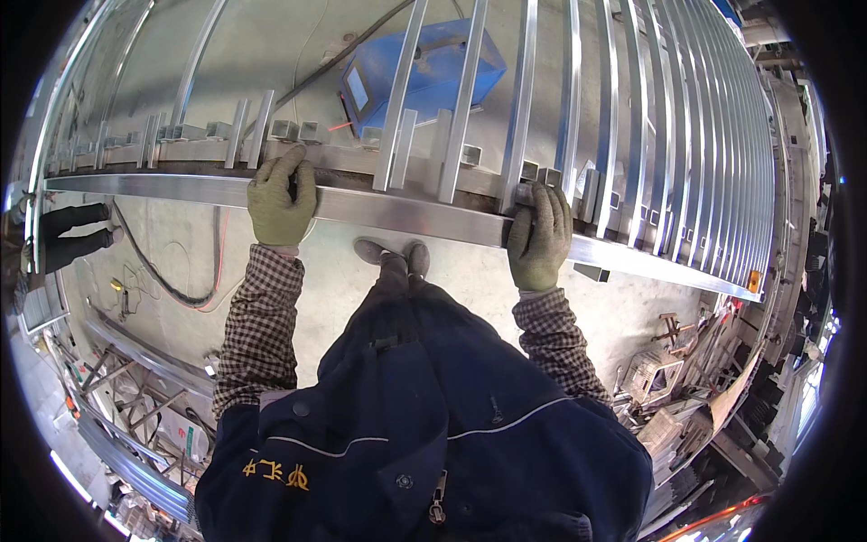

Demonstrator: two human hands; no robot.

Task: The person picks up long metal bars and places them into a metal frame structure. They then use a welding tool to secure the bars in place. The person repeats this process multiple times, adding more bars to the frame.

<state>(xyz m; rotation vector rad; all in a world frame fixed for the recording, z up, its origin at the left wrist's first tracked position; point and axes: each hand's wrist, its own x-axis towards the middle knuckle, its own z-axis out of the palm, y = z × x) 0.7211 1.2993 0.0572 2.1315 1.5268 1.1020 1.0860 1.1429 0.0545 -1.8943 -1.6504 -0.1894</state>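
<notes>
My left hand (282,200), in an olive-green work glove, is closed over a long shiny metal bar (397,210), thumb and fingers curled at its upper edge. Farther right, my right hand (540,239), gloved alike, grips the same bar. This bar runs across the front of a frame, along a darker beam (348,161). Parts of the bar lie hidden under my palms. Beyond it, slim upright metal tubes (462,99) stand away from me in a row, closely spaced at the right. Short square tube pieces (313,132) sit along the beam.
A blue machine box (424,77) with a small panel stands on the floor behind the frame. Dark cables (172,294) lie at the left, near another person's legs (74,233). Racks of metal stock (135,452) stand lower left. A wire-sided crate (652,375) is at the right.
</notes>
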